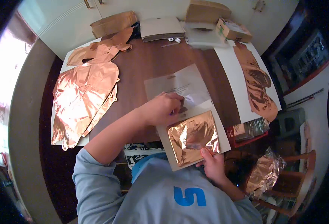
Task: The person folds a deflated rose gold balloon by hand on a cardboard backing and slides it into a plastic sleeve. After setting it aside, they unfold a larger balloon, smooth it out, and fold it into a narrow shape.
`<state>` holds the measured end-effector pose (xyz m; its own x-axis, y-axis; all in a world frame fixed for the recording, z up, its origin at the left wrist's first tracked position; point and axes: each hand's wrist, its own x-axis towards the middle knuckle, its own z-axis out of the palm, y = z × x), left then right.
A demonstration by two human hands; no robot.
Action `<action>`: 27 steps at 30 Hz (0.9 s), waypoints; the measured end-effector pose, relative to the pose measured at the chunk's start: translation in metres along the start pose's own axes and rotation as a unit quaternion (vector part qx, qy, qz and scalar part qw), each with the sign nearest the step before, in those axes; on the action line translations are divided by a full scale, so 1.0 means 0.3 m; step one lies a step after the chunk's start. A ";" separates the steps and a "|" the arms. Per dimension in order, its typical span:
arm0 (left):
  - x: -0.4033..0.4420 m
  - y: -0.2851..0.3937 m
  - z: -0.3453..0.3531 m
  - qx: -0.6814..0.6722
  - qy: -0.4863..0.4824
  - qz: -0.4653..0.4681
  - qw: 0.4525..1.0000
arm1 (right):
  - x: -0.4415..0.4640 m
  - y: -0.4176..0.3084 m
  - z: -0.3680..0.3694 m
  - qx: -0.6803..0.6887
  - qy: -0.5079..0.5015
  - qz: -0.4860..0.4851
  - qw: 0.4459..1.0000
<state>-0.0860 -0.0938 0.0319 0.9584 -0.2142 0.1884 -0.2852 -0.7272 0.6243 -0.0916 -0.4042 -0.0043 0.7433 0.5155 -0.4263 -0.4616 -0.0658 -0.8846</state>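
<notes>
Nearest the camera is your light-blue shirt (149, 201), with a bright blue letter (190, 196) across its front. Just beyond it, you have a white card (223, 141) tilted at the near edge of the brown table (131, 78), and a folded copper-coloured foil piece (190, 130) lies on its lower part. Your right hand (214, 166) grips the card's lower right corner, thumb on the foil side. Your left hand (164, 108) is curled in over the clear sleeve (195, 80), just above the foil; its fingertips are mostly hidden, so I can't tell whether it pinches the plastic or only rests there. To your left, large copper foil shapes (84, 97) lie spread out, and another long foil shape (252, 74) lies at the table's right end. At the far side you have a stack of boards (160, 29) and a small box (234, 30). Near your right elbow, crinkled foil (263, 173) is beside a wooden chair (304, 171).
</notes>
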 end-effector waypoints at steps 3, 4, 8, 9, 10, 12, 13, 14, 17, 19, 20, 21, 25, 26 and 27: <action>-0.001 0.057 -0.013 -0.011 -0.020 -0.043 0.999 | -0.008 -0.019 0.035 0.025 -0.003 0.000 1.000; -0.001 0.072 -0.008 -0.011 -0.024 -0.056 0.998 | -0.001 -0.013 0.039 0.038 -0.014 0.026 0.999; -0.030 0.096 0.038 0.158 0.095 0.034 0.982 | 0.035 -0.004 0.050 0.107 -0.034 0.065 0.992; -0.046 0.132 0.017 0.183 0.099 0.037 0.977 | 0.042 -0.009 0.059 0.127 -0.037 0.059 0.989; -0.065 0.155 0.005 0.210 0.105 0.038 0.971 | 0.038 -0.024 0.066 0.125 -0.044 0.073 0.989; -0.109 0.164 0.009 0.234 0.129 0.035 0.963 | 0.036 -0.018 0.063 0.107 -0.048 0.080 0.990; -0.128 0.167 0.009 0.246 0.141 0.032 0.958 | 0.036 -0.030 0.076 0.100 -0.051 0.083 0.990; -0.141 0.176 0.007 0.259 0.147 0.025 0.954 | 0.017 -0.053 0.104 0.085 -0.029 0.092 0.992; -0.168 0.198 0.015 0.306 0.149 0.045 0.939 | 0.047 0.039 0.061 0.079 -0.107 0.074 0.988; -0.178 0.205 0.017 0.304 0.154 0.051 0.939 | 0.052 0.050 0.051 0.058 -0.115 0.072 0.989; -0.181 0.215 0.012 0.284 0.174 0.044 0.942 | 0.054 0.050 0.048 0.048 -0.120 0.069 0.989; -0.182 0.221 0.008 0.265 0.195 0.037 0.944 | 0.056 0.041 0.048 0.082 -0.127 0.094 0.984; -0.195 0.184 0.023 -0.126 0.510 -0.171 0.834 | 0.046 0.016 0.064 0.167 -0.129 0.125 0.970; -0.199 0.186 0.024 -0.295 0.512 -0.219 0.776 | 0.042 0.018 0.067 0.173 -0.123 0.118 0.970; -0.207 0.189 0.026 -0.453 0.499 -0.261 0.691 | 0.039 0.021 0.069 0.165 -0.124 0.128 0.970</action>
<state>-0.1617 -0.1269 0.0497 0.5810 0.8084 -0.0944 -0.2207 0.2681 0.9378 -0.0957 -0.3810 -0.0109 0.4640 0.7105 -0.5290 -0.7760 0.0380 -0.6296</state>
